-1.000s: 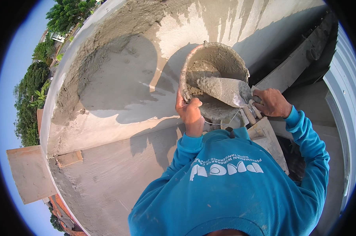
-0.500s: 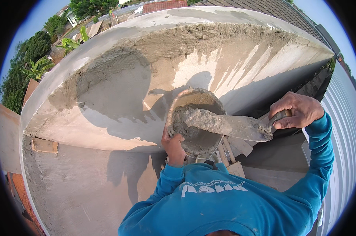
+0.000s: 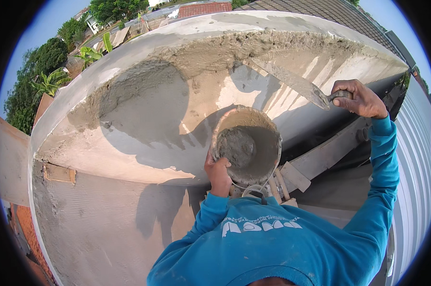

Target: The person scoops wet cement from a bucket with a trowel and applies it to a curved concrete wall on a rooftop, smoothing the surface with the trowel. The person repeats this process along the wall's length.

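My left hand (image 3: 219,175) grips the near-left rim of a bucket (image 3: 268,125), tilted so its mouth faces up toward me. Grey wet mortar (image 3: 236,147) lies in the bottom of it. Up and to the right, my right hand (image 3: 359,98) is closed round the handle of a trowel (image 3: 291,82). The blade points left, its tip close to or against the rough mortar band below the wall's top edge. Only a thin grey film shows on the blade. The wall (image 3: 144,112) carries wet, dark mortar patches and paler dry areas.
Beneath the bucket are wooden planks and poles (image 3: 278,186). A dark gap runs along the wall's foot at right, beside corrugated metal sheeting (image 3: 415,181). A small wooden piece (image 3: 59,173) is set at the lower left. Tiled roofs and trees (image 3: 48,55) stand beyond the wall.
The trowel, loaded with mortar over the bucket before, has risen to the wall's upper band, and its load is off the blade. My left hand still holds the bucket.
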`<state>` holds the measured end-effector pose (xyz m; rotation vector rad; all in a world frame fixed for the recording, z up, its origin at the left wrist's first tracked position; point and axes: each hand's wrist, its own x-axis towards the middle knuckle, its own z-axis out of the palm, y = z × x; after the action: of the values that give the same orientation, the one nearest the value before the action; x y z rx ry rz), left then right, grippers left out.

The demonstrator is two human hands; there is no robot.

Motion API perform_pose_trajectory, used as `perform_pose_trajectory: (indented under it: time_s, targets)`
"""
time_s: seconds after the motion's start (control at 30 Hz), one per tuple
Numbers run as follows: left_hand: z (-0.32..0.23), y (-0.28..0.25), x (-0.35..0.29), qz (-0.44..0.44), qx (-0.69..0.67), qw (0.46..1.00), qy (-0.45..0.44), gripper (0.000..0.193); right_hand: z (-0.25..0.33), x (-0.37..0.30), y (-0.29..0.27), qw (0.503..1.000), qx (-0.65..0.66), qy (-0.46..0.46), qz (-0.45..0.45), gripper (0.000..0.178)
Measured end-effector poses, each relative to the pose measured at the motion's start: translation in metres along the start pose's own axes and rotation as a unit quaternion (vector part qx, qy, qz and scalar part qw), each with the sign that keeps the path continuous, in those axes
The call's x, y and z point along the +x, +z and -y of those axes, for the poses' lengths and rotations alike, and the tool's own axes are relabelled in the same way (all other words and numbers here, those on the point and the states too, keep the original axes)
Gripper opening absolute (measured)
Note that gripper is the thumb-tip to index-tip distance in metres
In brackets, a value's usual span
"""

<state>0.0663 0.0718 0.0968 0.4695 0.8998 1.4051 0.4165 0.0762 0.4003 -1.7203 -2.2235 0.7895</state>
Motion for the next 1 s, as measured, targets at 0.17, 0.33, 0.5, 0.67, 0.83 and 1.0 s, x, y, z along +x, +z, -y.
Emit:
perform_pose_trajectory:
  time_s: [0.17,0.33,0.5,0.67,0.83,1.0]
  targets:
    - [-0.007,0.012,-0.003,0.02,0.009,1.0,-0.019,0.076,-0.01,0.059,0.075,0.994,-0.022,-0.097,-0.039,0.027]
    - [-0.015,0.016,-0.012,0.015,0.071,0.997,-0.026,0.076,-0.038,0.114,0.095,0.979,-0.019,-0.172,-0.11,0.029]
    - [-0.019,0.017,-0.019,0.01,0.041,0.998,-0.042,0.076,-0.049,0.102,0.042,0.976,-0.08,-0.138,-0.147,0.03]
    - [-0.013,0.018,-0.012,0.019,0.066,0.997,-0.024,0.075,-0.054,0.07,-0.004,0.968,-0.156,-0.103,-0.17,0.026]
    - [-0.008,0.028,-0.007,0.018,0.063,0.998,-0.012,0.071,-0.052,0.04,-0.028,0.919,-0.269,-0.099,-0.271,0.023]
    - [-0.008,0.047,0.001,0.015,0.014,0.999,-0.029,0.07,-0.011,-0.003,-0.029,0.823,-0.439,-0.093,-0.348,0.017]
